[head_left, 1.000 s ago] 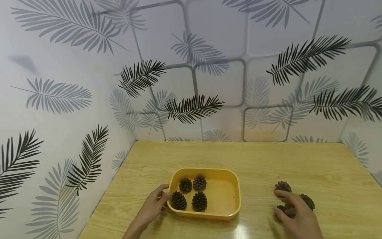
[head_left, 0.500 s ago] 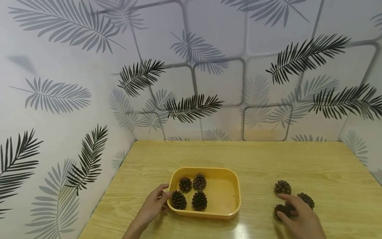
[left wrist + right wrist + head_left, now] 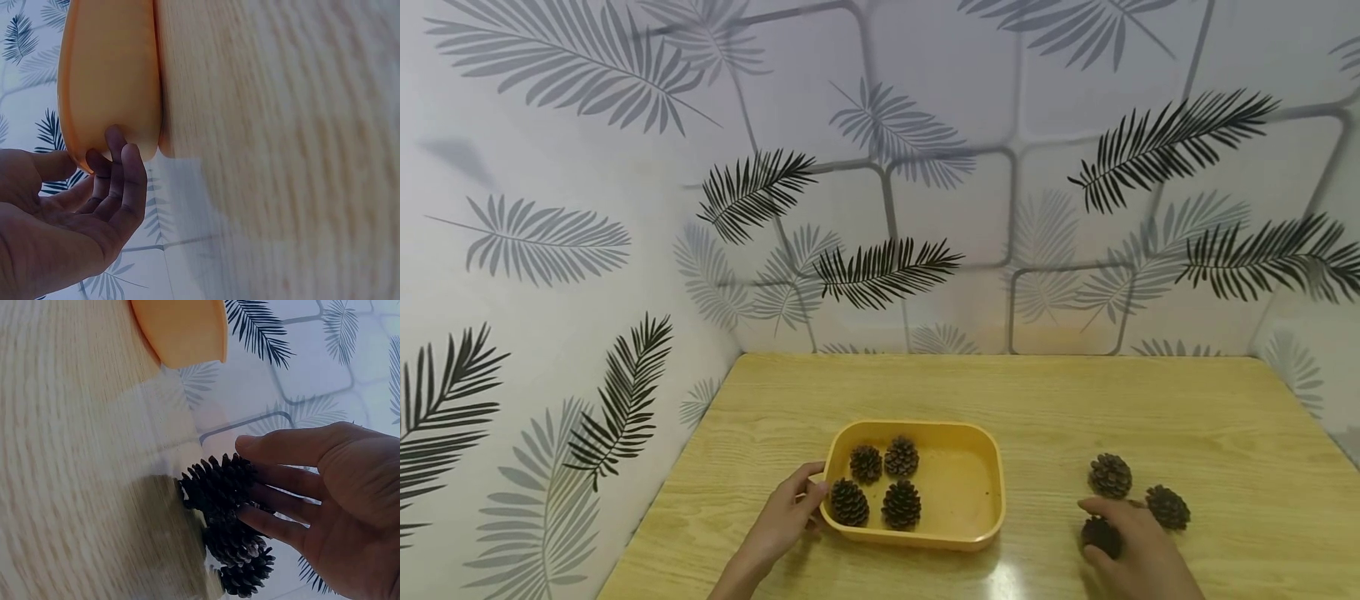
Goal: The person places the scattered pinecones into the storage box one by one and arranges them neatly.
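In the head view, a yellow plastic tray [image 3: 962, 483] stands on the table with several brown pine cones [image 3: 901, 505] in its left half. My left hand [image 3: 786, 514] grips the tray's left end; the left wrist view has the thumb at its rim and curled fingers against the outer wall [image 3: 112, 75]. To the right, my right hand [image 3: 1138, 546] holds a pine cone [image 3: 1101, 537] between thumb and fingers, low over the table, as the right wrist view also has it [image 3: 215, 487]. Two more pine cones, one behind [image 3: 1110, 475] and one to the right [image 3: 1168, 507], lie near that hand.
The wood-grain table [image 3: 1045, 400] meets a wall [image 3: 955, 217] with a leaf pattern at its back and left. Between the tray and the right-hand pine cones lies a stretch of bare tabletop.
My right hand has drawn back from the rear pine cone and closed round the front one, which has shifted slightly left. The left hand and tray have stayed in place.
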The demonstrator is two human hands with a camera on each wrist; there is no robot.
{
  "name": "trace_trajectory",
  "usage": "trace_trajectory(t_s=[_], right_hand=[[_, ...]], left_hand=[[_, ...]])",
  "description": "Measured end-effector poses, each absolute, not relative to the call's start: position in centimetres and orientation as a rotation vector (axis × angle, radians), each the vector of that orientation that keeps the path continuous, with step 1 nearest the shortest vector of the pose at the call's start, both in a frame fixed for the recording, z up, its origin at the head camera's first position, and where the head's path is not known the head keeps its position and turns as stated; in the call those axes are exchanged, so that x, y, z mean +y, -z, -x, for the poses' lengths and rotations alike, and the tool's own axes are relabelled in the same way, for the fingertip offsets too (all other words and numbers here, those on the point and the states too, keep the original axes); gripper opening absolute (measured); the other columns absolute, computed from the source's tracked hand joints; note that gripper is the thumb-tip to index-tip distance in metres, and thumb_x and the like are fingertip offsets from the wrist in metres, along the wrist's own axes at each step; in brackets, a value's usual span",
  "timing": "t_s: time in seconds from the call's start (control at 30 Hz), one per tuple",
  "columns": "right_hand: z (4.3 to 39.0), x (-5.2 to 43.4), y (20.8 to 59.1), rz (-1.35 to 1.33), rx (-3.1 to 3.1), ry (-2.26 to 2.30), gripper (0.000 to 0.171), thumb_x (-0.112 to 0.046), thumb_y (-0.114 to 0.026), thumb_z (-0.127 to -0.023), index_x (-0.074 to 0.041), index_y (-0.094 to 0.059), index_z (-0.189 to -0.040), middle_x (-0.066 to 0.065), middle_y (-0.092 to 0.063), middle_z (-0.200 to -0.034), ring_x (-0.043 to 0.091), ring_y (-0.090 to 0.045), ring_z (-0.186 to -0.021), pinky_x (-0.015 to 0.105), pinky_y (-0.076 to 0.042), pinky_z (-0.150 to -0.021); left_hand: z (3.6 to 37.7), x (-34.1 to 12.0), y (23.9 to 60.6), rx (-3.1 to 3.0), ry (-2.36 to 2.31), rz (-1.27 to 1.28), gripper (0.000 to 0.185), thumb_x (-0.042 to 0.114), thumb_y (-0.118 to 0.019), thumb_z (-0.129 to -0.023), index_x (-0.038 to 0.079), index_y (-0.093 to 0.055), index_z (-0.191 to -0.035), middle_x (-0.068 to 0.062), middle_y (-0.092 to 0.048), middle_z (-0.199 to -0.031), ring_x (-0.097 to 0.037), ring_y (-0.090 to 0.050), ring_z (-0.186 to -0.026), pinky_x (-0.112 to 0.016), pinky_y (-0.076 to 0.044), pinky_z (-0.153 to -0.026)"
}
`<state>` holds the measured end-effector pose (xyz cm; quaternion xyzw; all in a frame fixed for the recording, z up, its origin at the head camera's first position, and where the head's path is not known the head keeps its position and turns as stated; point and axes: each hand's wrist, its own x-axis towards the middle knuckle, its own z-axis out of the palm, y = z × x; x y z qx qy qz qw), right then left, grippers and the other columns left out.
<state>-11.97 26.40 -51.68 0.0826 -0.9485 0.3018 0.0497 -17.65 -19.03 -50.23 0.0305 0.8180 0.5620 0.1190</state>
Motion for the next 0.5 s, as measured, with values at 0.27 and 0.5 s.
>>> trace_trajectory(t_s=[0.27, 0.5], right_hand=[[12.23, 25.9, 51.76, -0.296, -2.958, -0.988, 0.056, -0.005, -0.089, -0.08, -0.001, -0.066, -0.131, 0.019, -0.068, -0.127, 0.044, -0.065, -0.112, 0.056, -0.057, -0.088], [12.69, 25.92, 52.11, -0.3, -3.045, -1.093, 0.056, -0.005, -0.088, -0.08, 0.001, -0.065, -0.132, 0.02, -0.067, -0.128, 0.045, -0.064, -0.116, 0.058, -0.056, -0.091]], left_hand=[[17.69, -19.06, 50.28, 2.401, -1.637, -0.095, 0.044, 0.02, -0.052, -0.111, 0.0, -0.048, -0.151, -0.01, -0.058, -0.095, -0.028, -0.068, -0.08, -0.045, -0.062, -0.069], [17.73, -19.12, 50.22, 2.399, -1.631, -0.091, 0.043, 0.02, -0.052, -0.112, 0.002, -0.05, -0.15, -0.01, -0.058, -0.095, -0.026, -0.068, -0.079, -0.041, -0.062, -0.068]])
